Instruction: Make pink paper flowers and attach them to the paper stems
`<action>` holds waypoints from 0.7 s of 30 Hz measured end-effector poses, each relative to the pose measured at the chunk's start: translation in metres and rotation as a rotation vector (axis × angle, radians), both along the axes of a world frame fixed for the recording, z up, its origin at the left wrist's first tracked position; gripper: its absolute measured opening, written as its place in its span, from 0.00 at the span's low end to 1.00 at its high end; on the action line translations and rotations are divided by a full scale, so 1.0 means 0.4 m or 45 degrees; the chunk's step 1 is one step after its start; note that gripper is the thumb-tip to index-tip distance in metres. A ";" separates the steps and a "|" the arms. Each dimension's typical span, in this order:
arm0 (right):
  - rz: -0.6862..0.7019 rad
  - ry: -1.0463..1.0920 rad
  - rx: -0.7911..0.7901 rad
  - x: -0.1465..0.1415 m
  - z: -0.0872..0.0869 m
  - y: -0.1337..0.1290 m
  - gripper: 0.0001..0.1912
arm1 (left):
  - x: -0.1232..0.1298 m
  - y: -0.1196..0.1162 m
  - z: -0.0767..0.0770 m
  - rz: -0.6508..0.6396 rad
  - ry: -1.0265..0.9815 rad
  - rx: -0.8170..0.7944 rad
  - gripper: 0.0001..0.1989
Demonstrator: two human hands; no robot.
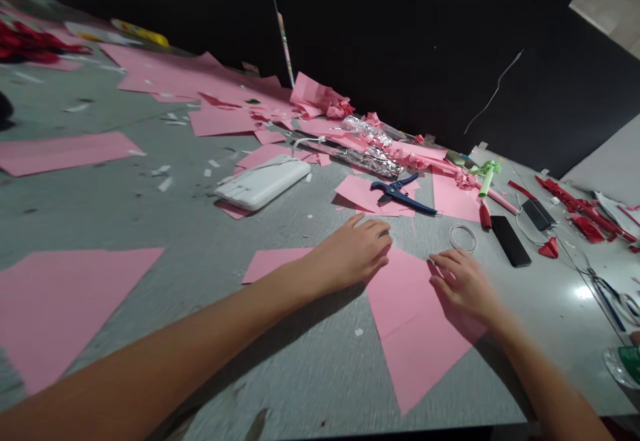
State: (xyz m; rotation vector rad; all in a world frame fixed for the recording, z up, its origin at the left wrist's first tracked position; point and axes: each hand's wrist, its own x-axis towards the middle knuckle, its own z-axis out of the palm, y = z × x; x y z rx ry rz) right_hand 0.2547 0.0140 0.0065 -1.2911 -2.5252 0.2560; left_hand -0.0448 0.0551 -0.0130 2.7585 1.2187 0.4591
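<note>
A pink paper sheet (417, 341), cut with slanted sides and a point toward me, lies on the grey table between my hands. My left hand (356, 249) is at its upper left edge, fingers loosely bent and apart, palm down. My right hand (465, 282) is over its upper right edge, with thumb and fingers apart. Whether the fingertips press on the paper I cannot tell. Another pink piece (275, 262) lies partly hidden behind my left forearm. Just beyond my right hand is a thin pale ring (463, 238).
Dark blue hand cutters (403, 194) lie beyond my hands on pink scraps. A white power bank (263, 182) sits at left, a black phone (510, 241) at right. Another pink sheet (75, 307) is at front left. Crumpled paper and foil (373, 161) line the black wall.
</note>
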 end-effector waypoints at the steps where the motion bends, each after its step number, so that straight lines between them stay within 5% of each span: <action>1: -0.010 0.003 -0.020 0.001 -0.001 0.000 0.17 | -0.002 -0.002 0.007 -0.007 -0.028 0.006 0.09; 9: -0.067 0.184 -0.180 -0.015 0.008 -0.016 0.04 | -0.007 -0.001 0.041 0.014 -0.026 -0.092 0.08; 13: -0.013 0.226 0.291 -0.010 0.046 -0.025 0.07 | 0.003 -0.093 0.138 0.038 0.113 0.063 0.12; 16: -0.187 0.399 0.790 -0.004 0.080 -0.053 0.08 | 0.005 -0.222 0.205 0.166 0.026 0.284 0.14; 18: -0.328 0.692 0.929 0.000 0.086 -0.072 0.04 | 0.004 -0.304 0.219 0.338 -0.047 0.422 0.16; 19: -0.355 0.856 0.850 0.001 0.082 -0.078 0.02 | 0.006 -0.337 0.213 0.406 -0.072 0.450 0.18; 21: -0.330 1.154 0.379 0.000 0.063 -0.078 0.13 | 0.018 -0.379 0.179 0.412 -0.116 0.443 0.22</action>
